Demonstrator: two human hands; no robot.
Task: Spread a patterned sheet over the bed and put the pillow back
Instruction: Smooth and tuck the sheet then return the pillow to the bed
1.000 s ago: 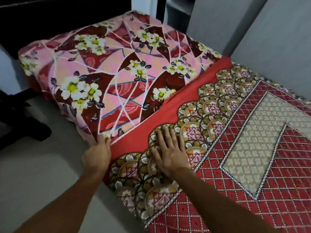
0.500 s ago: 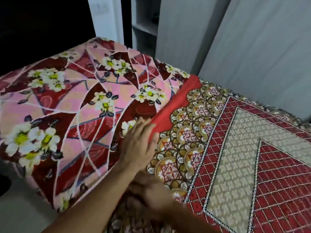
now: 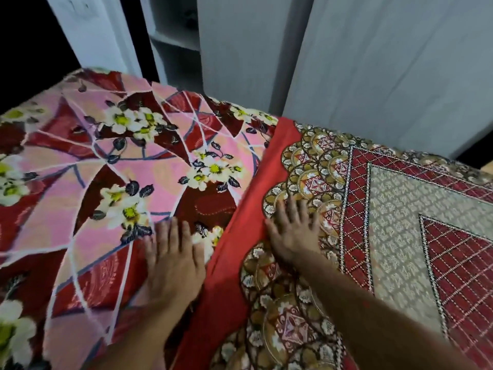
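A red patterned sheet [image 3: 394,209] with gold scalloped medallions and a plain red hem [image 3: 248,222] covers the right part of the bed. To its left lies the pink and maroon floral bedding [image 3: 112,166] with white flowers. My left hand [image 3: 174,257] lies flat with straight fingers on the floral bedding, just left of the red hem. My right hand [image 3: 293,233] presses flat with spread fingers on the sheet's scalloped border, just right of the hem. No pillow is in view.
Grey cupboard doors [image 3: 373,62] stand right behind the bed's far edge. An open shelf niche [image 3: 176,41] and a white door frame [image 3: 90,30] sit at the back left, with a dark opening at the far left.
My hands were crossed half a second ago, the left above the right; now they lie side by side, farther up the bed along the red hem. The view has shifted right and closer.
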